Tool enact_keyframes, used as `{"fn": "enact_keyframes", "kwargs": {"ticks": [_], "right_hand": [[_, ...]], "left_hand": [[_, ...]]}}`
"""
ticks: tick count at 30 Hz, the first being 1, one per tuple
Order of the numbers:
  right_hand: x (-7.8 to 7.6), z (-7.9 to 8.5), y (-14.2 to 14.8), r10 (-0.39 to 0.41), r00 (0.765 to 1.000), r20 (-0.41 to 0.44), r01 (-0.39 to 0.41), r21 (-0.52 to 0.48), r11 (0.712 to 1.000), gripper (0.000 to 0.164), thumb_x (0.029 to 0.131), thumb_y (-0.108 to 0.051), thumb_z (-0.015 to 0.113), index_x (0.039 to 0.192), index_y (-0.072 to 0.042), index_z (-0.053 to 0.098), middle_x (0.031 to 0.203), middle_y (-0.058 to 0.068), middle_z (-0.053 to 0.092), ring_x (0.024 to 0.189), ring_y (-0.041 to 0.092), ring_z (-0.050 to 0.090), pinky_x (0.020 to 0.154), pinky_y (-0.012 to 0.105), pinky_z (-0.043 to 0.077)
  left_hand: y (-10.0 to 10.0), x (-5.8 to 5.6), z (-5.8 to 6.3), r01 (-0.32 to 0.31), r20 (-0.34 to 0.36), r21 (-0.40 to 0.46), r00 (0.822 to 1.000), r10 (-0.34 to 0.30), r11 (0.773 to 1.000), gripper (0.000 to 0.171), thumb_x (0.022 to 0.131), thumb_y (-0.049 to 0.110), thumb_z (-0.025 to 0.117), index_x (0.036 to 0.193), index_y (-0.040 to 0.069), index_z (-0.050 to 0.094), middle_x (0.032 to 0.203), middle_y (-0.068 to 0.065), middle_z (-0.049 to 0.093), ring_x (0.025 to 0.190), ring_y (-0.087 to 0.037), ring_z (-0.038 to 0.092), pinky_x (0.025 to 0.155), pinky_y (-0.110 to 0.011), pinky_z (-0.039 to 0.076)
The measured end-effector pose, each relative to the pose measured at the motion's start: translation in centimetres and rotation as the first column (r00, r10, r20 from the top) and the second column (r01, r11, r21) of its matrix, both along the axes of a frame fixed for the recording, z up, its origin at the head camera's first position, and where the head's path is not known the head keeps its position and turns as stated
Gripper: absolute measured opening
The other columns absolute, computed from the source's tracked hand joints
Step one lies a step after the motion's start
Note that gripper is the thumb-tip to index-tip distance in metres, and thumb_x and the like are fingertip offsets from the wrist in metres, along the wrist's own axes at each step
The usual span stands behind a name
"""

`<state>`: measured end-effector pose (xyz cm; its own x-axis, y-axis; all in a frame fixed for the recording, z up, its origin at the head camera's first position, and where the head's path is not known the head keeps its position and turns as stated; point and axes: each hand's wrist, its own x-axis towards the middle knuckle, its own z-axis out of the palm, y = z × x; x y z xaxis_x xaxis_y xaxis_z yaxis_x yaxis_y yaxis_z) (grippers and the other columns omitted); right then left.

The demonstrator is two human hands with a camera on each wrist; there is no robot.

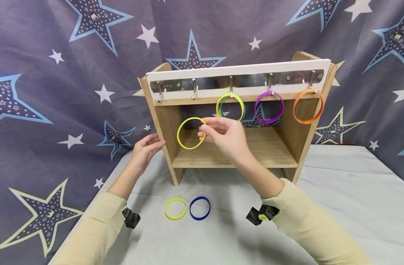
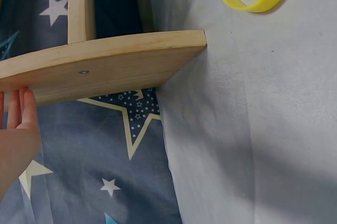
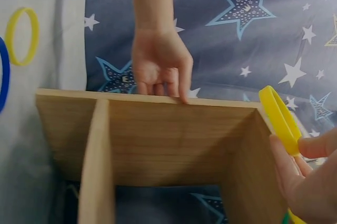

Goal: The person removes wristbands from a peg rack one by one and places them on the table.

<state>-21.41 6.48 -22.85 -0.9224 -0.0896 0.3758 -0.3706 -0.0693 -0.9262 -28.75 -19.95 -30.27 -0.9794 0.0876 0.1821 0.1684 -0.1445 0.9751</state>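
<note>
My right hand point(image 1: 226, 138) pinches a yellow wristband point(image 1: 179, 133) between thumb and fingers, in front of the wooden shelf point(image 1: 235, 162) and below its hook rail. In the right wrist view this yellow band point(image 3: 279, 118) shows edge-on by the thumb. Against the outer side of the shelf's left panel rests my left hand point(image 1: 145, 152), fingers extended; the left wrist view shows its fingertips point(image 2: 29, 108) at the wood. From the middle hook hang a yellow band point(image 1: 218, 106) and a green one behind it. A purple band point(image 1: 256, 110) and an orange band point(image 1: 295, 110) hang on hooks further right.
On the pale cloth lie another yellow band point(image 1: 167, 211) and a dark blue band point(image 1: 191, 209), side by side before the shelf. The metal hook rail point(image 1: 211, 82) has two bare hooks at left. A star-patterned curtain point(image 1: 202, 22) hangs behind.
</note>
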Motion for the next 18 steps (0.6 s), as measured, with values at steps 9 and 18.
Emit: {"fn": "enact_keyframes", "kwargs": {"ticks": [9,18], "right_hand": [[-0.2,-2.3,-0.1,0.036,0.992,0.124,-0.039,0.019,0.999,0.027,0.089,-0.003,0.065,0.113,0.008,0.064,0.103,0.028,0.07,0.072,0.008,0.071,0.084,0.043,0.06],[-0.2,-4.0,0.3,0.045,0.98,0.196,-0.056,0.05,0.997,0.027,0.089,-0.003,0.065,0.114,0.008,0.064,0.095,0.022,0.073,0.074,0.01,0.071,0.083,0.041,0.06]], "left_hand": [[-0.1,0.1,-0.1,-0.006,0.007,-0.017,1.0,0.006,1.0,0.024,0.09,0.002,0.06,0.112,0.012,0.059,0.098,0.011,0.068,0.094,-0.001,0.065,0.089,-0.014,0.054],[-0.1,0.0,-0.2,-0.013,0.003,-0.022,1.0,0.013,1.0,0.024,0.09,0.001,0.059,0.112,0.01,0.058,0.098,0.01,0.068,0.094,-0.001,0.065,0.089,-0.014,0.054]]}}
